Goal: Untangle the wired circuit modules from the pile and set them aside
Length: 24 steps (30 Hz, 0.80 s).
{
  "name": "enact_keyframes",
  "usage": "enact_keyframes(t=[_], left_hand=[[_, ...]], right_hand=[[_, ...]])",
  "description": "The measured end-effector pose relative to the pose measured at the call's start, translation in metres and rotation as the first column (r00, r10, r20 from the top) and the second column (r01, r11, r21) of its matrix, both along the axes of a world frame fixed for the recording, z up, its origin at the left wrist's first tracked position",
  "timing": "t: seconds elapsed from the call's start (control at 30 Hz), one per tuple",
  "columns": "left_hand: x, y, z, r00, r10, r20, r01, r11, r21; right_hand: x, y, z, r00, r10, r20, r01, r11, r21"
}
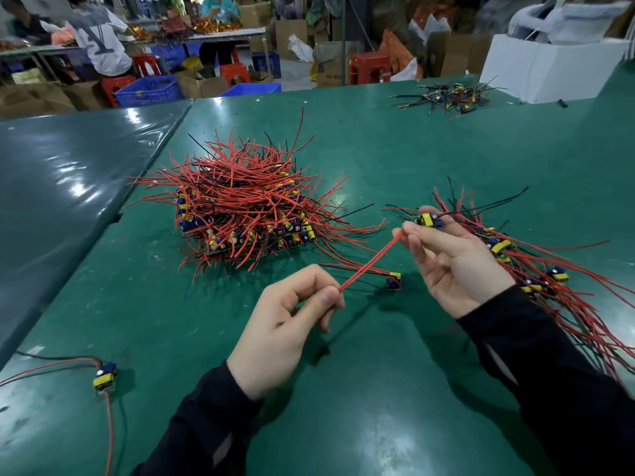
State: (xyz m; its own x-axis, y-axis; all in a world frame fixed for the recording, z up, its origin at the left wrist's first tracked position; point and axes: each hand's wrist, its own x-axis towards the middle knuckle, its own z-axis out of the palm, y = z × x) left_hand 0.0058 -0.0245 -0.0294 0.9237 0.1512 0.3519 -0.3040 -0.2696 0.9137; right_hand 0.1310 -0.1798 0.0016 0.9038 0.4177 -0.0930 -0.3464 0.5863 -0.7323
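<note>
Module [427, 219] in hand sits at the right hand [457, 259] fingers, which pinch it, while the left hand [288, 324] pinches its taut red leads [371, 261] above the surface [378, 389]. Light, with springy snag-prone wires, it's probably best held by the board. Pile [240, 204] lies left, sorted bundle [536, 266] right, open room toward the near edge.

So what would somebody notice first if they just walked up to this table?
Probably the big pile of red wires, bristling in the middle of the green table. Next, the red wires stretched between the left hand and the right hand, which also holds a yellow module.
</note>
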Motion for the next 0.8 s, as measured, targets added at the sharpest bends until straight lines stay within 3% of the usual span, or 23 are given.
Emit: enact_keyframes(t=[0.23, 0.43, 0.53, 0.6, 0.67, 0.73, 0.8], left_hand=[[-0.006, 0.000, 0.004, 0.991, -0.136, 0.009, 0.136, 0.984, -0.118], [-0.007, 0.000, 0.001, 0.968, -0.249, 0.027, 0.250, 0.963, -0.099], [-0.006, 0.002, -0.002, 0.916, -0.378, -0.135, 0.354, 0.919, -0.172], [-0.002, 0.006, 0.000, 0.778, -0.573, -0.257, 0.461, 0.799, -0.387], [0.004, 0.011, 0.008, 0.604, -0.717, -0.349, 0.443, 0.666, -0.601], [0.011, 0.014, 0.013, 0.536, -0.700, -0.473, 0.350, 0.694, -0.630], [0.017, 0.009, 0.012, 0.660, -0.540, -0.523, 0.260, 0.816, -0.516]], right_hand=[[0.004, 0.001, -0.005, 0.995, 0.042, -0.094, -0.041, 0.999, 0.011], [0.000, 0.006, -0.009, 0.994, 0.087, -0.069, -0.091, 0.995, -0.045], [0.002, 0.003, -0.009, 0.995, 0.094, -0.032, -0.096, 0.990, -0.107], [-0.001, 0.004, -0.010, 0.989, 0.150, 0.009, -0.146, 0.973, -0.179], [-0.005, 0.006, -0.012, 0.973, 0.229, 0.041, -0.212, 0.946, -0.245], [-0.009, 0.007, -0.014, 0.957, 0.281, 0.069, -0.251, 0.926, -0.283], [-0.013, 0.009, -0.015, 0.950, 0.296, 0.103, -0.252, 0.916, -0.311]])
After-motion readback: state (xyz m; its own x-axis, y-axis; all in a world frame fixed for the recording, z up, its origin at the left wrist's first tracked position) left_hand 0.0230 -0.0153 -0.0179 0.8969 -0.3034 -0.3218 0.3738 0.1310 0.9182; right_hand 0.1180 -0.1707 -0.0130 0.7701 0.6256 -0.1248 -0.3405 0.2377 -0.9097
